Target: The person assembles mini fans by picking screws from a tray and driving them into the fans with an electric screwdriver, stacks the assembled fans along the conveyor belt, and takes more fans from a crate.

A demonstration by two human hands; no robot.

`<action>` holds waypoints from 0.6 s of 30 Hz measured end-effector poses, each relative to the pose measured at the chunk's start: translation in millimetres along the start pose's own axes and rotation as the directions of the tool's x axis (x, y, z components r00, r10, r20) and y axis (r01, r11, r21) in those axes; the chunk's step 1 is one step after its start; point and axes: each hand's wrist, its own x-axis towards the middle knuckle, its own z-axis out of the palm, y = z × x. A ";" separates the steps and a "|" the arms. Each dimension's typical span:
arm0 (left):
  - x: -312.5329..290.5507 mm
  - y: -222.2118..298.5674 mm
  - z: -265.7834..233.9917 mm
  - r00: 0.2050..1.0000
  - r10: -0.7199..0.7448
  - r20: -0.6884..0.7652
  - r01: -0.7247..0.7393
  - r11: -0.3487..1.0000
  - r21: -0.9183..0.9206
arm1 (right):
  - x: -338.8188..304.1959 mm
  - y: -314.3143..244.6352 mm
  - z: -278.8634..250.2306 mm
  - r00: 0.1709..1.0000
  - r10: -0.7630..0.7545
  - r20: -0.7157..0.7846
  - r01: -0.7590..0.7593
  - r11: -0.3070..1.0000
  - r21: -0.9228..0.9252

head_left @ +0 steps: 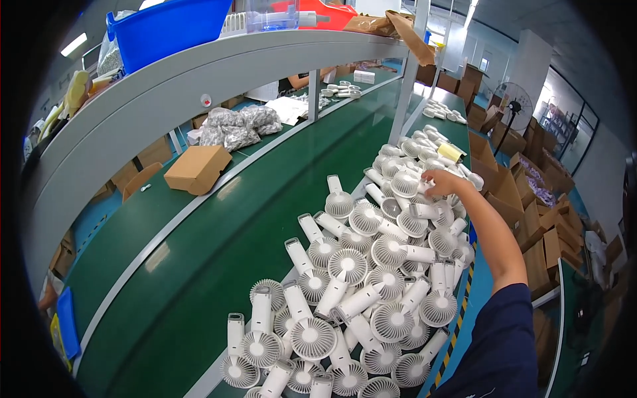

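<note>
My right hand [443, 184] stretches out from the right in a dark sleeve, over the far part of a large heap of white handheld fans [348, 266]. Its fingers are curled round the handle of one white handheld fan [405, 184], whose round grille lies just left of my fingertips. The fans lie jumbled over each other, each with a round slatted head and a short handle. Beside my hand, a yellow piece [450, 153] rests among the farther fans. My left hand is out of view.
A green conveyor belt [219, 265] runs left of the heap. Beyond it are a cardboard box [198, 169] and bagged grey parts [239, 126]. An overhead shelf [265, 50] carries a blue bin [169, 33]. Cartons [531, 219] crowd the right. Another person's arm [298, 81] shows at the back.
</note>
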 end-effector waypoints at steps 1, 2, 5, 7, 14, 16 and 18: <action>-2.9 -2.7 1.1 1.000 0.000 0.001 0.000 1.000 0.002 | 1.8 1.2 0.5 1.000 0.000 0.002 0.000 1.000 0.001; -3.1 -2.6 0.7 1.000 -0.021 0.017 0.020 1.000 0.022 | 3.1 -1.5 -0.4 0.999 0.008 -0.046 -0.007 1.000 0.023; -4.4 -5.8 2.0 0.999 -0.027 0.035 0.025 0.998 0.059 | 10.8 -8.9 -1.2 0.998 0.014 -0.068 -0.012 1.000 0.025; -3.8 -7.9 2.6 0.999 -0.014 0.036 0.011 0.997 0.076 | 15.7 -16.0 0.5 0.999 0.009 -0.042 -0.009 1.000 0.005; -5.5 -5.5 -0.7 1.000 0.000 -0.018 0.001 0.999 0.041 | 65.5 -108.3 14.1 0.935 -0.312 -0.170 0.325 0.944 0.053; -0.2 6.7 -6.1 0.999 -0.025 0.030 0.024 0.999 0.028 | 89.3 -152.6 32.7 0.951 -0.261 -0.167 0.280 0.955 0.101; 3.3 13.8 -10.4 0.994 -0.099 0.053 0.098 0.995 0.023 | 107.2 -186.9 59.6 0.984 -0.168 -0.060 0.172 0.983 0.062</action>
